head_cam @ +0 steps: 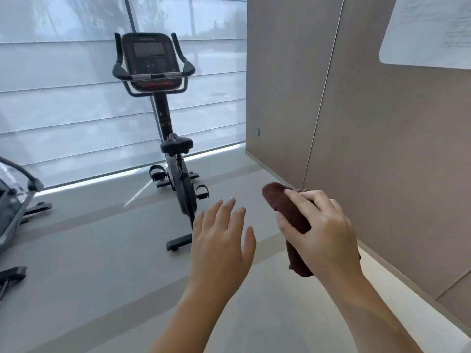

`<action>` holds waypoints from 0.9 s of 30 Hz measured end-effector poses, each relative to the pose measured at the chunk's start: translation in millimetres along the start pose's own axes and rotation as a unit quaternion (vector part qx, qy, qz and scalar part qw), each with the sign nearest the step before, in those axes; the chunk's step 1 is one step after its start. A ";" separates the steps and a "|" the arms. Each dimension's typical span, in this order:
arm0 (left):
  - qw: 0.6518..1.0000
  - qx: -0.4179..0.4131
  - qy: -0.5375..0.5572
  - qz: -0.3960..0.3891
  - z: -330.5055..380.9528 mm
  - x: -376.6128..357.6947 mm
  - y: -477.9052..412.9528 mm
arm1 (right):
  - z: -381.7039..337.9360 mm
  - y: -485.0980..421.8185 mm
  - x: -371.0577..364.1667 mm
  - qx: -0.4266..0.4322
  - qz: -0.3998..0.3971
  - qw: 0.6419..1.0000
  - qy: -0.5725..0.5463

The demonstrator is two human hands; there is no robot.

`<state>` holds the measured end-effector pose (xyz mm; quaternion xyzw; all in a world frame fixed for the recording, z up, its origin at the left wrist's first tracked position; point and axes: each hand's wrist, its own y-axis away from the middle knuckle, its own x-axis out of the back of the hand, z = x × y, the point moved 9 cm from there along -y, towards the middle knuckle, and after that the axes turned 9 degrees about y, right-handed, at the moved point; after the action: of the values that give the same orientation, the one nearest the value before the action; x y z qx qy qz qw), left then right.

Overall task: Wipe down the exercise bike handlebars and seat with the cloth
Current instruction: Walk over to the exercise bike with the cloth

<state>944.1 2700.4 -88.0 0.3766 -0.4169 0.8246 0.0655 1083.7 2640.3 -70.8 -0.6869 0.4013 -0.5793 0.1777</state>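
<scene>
Brown cloth (283, 206) gripped by right hand (323, 235), left hand (219, 243) fingers (225, 208) spread, exercise bike (163, 108) well apart.

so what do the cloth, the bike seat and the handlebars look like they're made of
Cloth: brown terry-like fabric, matte and fuzzy, bunched softly in the right hand. Seat: black, dull sheen, probably padded vinyl or moulded foam. Handlebars: matte black, likely rubber or foam over tube; the silvery bands in front look metallic.
</scene>
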 end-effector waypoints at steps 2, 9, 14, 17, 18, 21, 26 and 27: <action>1.000 -0.005 0.001 0.003 -10.6 -33.4 -39.1 | 23.7 -34.1 -31.5 -0.002 0.007 1.000 0.006; 1.000 0.014 0.001 0.004 -38.2 -131.0 -180.8 | 93.3 -164.7 -121.0 0.014 0.018 1.000 0.003; 1.000 0.018 -0.002 0.006 -67.9 -186.4 -258.0 | 120.8 -241.8 -184.5 0.034 0.022 0.999 -0.009; 1.000 0.024 -0.008 0.003 -97.2 -219.9 -298.2 | 135.5 -279.7 -230.0 0.038 0.012 0.999 -0.010; 1.000 0.027 -0.009 0.004 -109.2 -231.6 -312.2 | 139.9 -292.6 -247.3 0.039 0.008 0.999 -0.009; 1.000 0.030 -0.008 0.003 -149.1 -266.8 -356.6 | 150.1 -333.8 -301.2 0.037 0.003 0.999 -0.005; 0.999 0.032 -0.007 0.010 -225.9 -313.1 -441.9 | 146.7 -416.0 -397.6 0.041 -0.006 0.999 0.000; 0.999 0.034 -0.007 0.012 -243.0 -320.2 -462.5 | 142.6 -436.1 -418.1 0.044 -0.009 0.999 0.000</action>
<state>1228.3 3243.2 -98.8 0.3794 -0.3940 0.8362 0.0400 1365.4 3193.4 -72.6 -0.6818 0.3696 -0.5979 0.2025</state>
